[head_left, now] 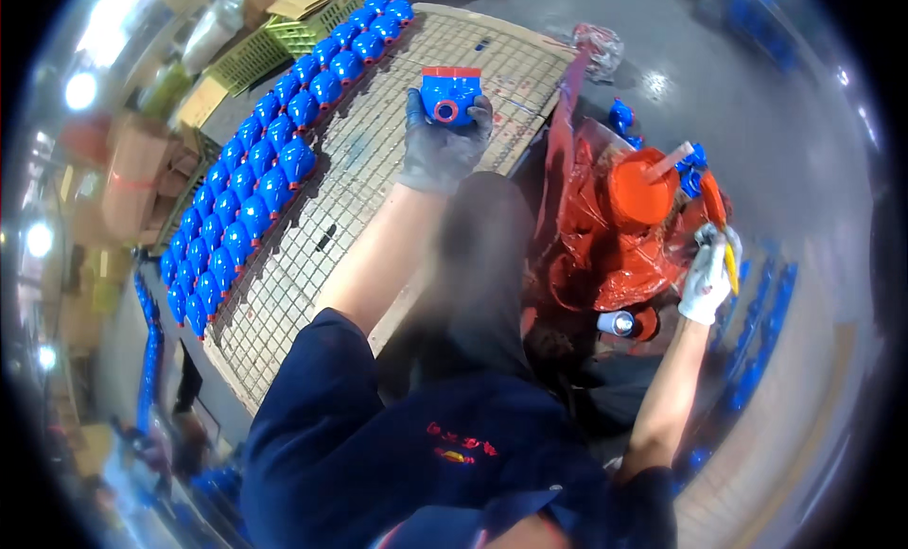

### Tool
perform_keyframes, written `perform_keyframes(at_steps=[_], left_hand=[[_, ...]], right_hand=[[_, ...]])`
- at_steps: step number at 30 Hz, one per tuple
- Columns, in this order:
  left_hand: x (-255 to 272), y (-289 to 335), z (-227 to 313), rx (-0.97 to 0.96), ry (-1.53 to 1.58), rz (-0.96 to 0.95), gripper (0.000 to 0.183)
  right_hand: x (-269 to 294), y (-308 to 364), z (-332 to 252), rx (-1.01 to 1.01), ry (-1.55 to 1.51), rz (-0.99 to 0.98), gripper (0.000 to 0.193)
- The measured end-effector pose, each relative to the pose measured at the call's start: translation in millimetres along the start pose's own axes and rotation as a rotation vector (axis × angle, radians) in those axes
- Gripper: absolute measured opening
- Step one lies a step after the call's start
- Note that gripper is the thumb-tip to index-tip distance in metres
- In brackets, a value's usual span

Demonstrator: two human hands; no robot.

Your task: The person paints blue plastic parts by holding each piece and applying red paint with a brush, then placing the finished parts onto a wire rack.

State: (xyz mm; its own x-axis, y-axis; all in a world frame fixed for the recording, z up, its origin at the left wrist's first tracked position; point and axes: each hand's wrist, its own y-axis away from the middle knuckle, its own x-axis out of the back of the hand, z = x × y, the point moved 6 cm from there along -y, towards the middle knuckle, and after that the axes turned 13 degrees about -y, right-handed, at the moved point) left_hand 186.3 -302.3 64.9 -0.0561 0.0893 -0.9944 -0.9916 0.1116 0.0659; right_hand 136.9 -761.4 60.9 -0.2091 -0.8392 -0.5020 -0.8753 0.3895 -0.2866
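My left hand [445, 147], in a dark grey glove, is closed around a glossy blue valve-like body [461, 87]. Its upper rim is red, and a red ring circles a round port on the side facing me. On the right, my right hand [707, 282], in a white glove with dark stains, grips a brush [713, 201] with a yellow handle and a red-coated upper part. Left of the brush stands a pot of red paint [636, 201], with a paint-smeared stick [670, 161] jutting from it. Red-coated plastic sheeting [605, 265] lies around the pot.
Several rows of blue bodies with red ends [241, 180] line the left side of a mesh-topped table [369, 185]. A spray can [617, 323] lies below the paint pot. Green crates [248, 62] and cardboard are at the far left. More blue parts [757, 350] sit on the right floor.
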Motion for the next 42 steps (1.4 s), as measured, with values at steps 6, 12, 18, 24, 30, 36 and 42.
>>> perform_keyframes(at_steps=[6,12,18,24,30,36,42], left_hand=[[40.2,-15.5,47.2,-0.16,-0.412,0.363,0.055],[3.9,-42.2,-4.7,-0.183,-0.642,0.202,0.054],[-35.0,-38.7,-65.1,0.076,-0.718,0.135,0.058],[-28.9,-43.2,-36.3,0.018,-0.604,0.059,0.052],[34.5,-40.9,69.7,-0.152,-0.713,0.117,0.051],[78.8,17.4,228.2,-0.308,-2.316,1.021,0.104],[104.3,34.3,337.6,0.033,-2.838,1.393,0.089]], right_hand=[[-99.8,19.0,-27.9,0.418,0.382,-0.499,0.011],[-222.0,48.9,-16.1,0.455,0.553,-0.984,0.027],[-237.1,41.0,-7.3,0.514,0.578,-1.077,0.028],[-225.1,33.8,-2.6,0.577,0.63,-0.994,0.037],[-193.6,30.5,-22.6,0.642,0.739,-0.812,0.04],[-102.2,31.9,-35.2,0.631,0.805,-0.668,0.03],[-79.0,37.4,-56.1,0.653,1.023,-0.649,0.03]])
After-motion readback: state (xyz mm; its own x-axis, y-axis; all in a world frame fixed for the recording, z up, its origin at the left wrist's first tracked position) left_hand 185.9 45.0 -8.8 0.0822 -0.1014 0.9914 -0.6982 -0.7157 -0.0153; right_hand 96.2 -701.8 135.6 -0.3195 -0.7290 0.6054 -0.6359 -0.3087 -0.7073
